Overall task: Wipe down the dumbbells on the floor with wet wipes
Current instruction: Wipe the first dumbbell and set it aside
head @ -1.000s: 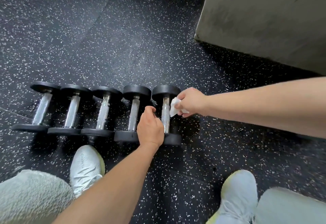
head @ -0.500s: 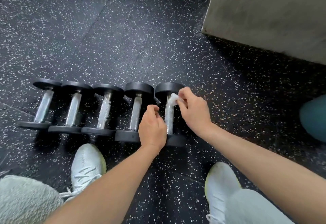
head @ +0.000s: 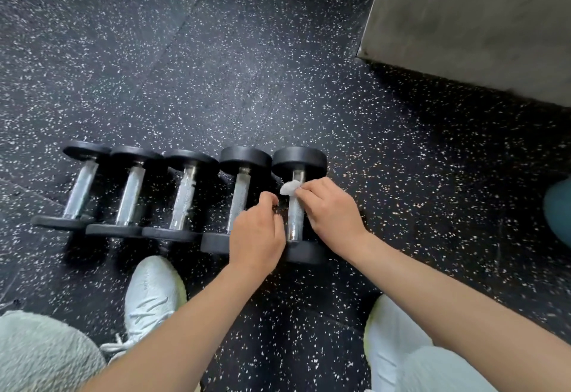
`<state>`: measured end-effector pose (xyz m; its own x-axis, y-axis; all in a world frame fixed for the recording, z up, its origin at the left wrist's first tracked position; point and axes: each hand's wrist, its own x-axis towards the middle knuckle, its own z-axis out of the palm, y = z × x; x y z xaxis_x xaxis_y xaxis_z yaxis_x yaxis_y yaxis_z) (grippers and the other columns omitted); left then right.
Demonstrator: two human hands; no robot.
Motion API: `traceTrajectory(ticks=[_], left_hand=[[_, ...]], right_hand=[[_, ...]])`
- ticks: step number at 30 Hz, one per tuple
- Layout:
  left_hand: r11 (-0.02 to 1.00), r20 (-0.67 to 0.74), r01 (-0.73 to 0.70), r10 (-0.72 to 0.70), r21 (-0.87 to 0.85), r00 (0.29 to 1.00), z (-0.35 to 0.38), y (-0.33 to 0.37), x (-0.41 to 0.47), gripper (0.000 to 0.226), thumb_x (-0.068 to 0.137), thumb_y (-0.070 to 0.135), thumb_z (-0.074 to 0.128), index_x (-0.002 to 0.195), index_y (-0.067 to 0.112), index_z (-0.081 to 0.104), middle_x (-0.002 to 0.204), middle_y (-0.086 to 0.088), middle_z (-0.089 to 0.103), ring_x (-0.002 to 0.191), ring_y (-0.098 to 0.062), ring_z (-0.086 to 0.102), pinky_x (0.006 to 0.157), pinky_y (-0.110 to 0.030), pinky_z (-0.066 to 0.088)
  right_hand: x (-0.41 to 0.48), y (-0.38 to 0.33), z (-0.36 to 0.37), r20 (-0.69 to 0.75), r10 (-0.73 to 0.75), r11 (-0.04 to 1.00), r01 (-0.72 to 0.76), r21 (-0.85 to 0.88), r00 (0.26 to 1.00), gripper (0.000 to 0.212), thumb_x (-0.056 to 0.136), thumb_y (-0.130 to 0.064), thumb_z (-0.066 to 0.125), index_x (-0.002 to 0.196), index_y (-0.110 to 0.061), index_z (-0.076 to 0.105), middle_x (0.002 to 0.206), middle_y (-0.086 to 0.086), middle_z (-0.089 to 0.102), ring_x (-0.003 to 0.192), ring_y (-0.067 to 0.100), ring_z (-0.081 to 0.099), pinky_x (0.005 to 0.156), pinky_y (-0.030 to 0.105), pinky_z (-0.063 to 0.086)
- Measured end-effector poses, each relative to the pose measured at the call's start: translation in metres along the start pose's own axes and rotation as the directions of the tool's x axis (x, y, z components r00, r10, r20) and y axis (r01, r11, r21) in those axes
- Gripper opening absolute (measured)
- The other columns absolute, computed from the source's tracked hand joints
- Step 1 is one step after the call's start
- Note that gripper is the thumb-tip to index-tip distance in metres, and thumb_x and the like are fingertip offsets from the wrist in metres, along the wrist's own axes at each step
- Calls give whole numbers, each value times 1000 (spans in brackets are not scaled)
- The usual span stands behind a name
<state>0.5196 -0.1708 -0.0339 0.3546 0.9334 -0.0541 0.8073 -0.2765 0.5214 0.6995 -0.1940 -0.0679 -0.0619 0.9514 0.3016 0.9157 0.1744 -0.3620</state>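
Observation:
Several black dumbbells with chrome handles lie side by side on the speckled rubber floor. My right hand pinches a small white wet wipe against the upper handle of the rightmost dumbbell. My left hand rests with curled fingers between that dumbbell and the second dumbbell from the right, covering their near ends; I cannot tell whether it grips anything.
A grey block stands at the upper right, its corner near the row. A teal object shows at the right edge. My two pale shoes sit just below the dumbbells.
My right hand has swung from the dumbbell's right side to above its handle, carrying the wipe up the chrome bar. My left hand has stayed in place.

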Motion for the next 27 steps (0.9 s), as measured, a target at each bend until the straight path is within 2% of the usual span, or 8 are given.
traceTrajectory(ticks=[3,7,9,12,16,20,25,27], left_hand=[[992,67,-112,108,59,992,-9,-12,-7,19,93,22,46,105,19,60,75,9,61,69,-20,55,78,-45,46],[982,95,-180,184,-51,978,-21,-18,-22,5,93,29,56,93,26,60,78,17,55,78,-8,52,86,-41,43],[970,155,-243,244,-28,957,-25,-22,-26,24,93,53,63,93,29,57,87,19,53,85,-8,51,90,-36,40],[956,282,-288,262,54,923,-28,-28,-23,60,72,83,71,101,32,54,96,21,49,92,-6,48,94,-30,37],[941,266,-330,300,77,916,-26,-31,-22,52,70,56,87,100,32,53,97,21,48,91,-8,49,89,-35,42],[943,202,-327,311,52,929,-21,-33,-28,51,69,49,92,101,29,57,100,19,52,90,-10,53,86,-32,37],[941,153,-336,326,40,933,-19,-34,-31,51,68,47,93,102,27,61,101,19,55,90,-9,56,89,-29,38],[945,151,-326,319,26,936,-19,-32,-32,52,68,46,94,103,28,60,102,20,55,91,-9,55,89,-31,39]], right_hand=[[6,5,0,33,15,999,-13,-48,999,21,87,-2,67,107,-8,69,106,3,63,87,23,55,59,33,50],[17,17,2,49,58,997,-55,-59,997,18,86,0,67,103,-7,68,110,3,62,91,24,56,56,39,54],[10,16,3,69,41,999,-42,12,997,17,91,-3,62,107,-8,67,112,2,63,92,25,58,61,42,55],[-2,6,-1,92,-17,997,10,76,996,17,97,-12,55,111,-10,66,110,3,64,90,25,59,62,43,55],[10,5,-2,74,47,998,-51,49,996,21,96,-13,57,114,-12,68,109,2,63,90,26,59,62,41,55],[23,7,2,83,114,993,-116,21,990,19,91,-8,64,109,-10,70,105,3,62,87,26,57,62,42,55],[-2,-6,-7,167,-61,998,56,34,984,11,90,-8,66,99,-13,71,99,0,61,82,21,53,53,37,49],[4,-2,-8,169,-55,998,51,27,984,11,88,-8,69,97,-14,72,98,0,61,81,21,54,52,36,50]])
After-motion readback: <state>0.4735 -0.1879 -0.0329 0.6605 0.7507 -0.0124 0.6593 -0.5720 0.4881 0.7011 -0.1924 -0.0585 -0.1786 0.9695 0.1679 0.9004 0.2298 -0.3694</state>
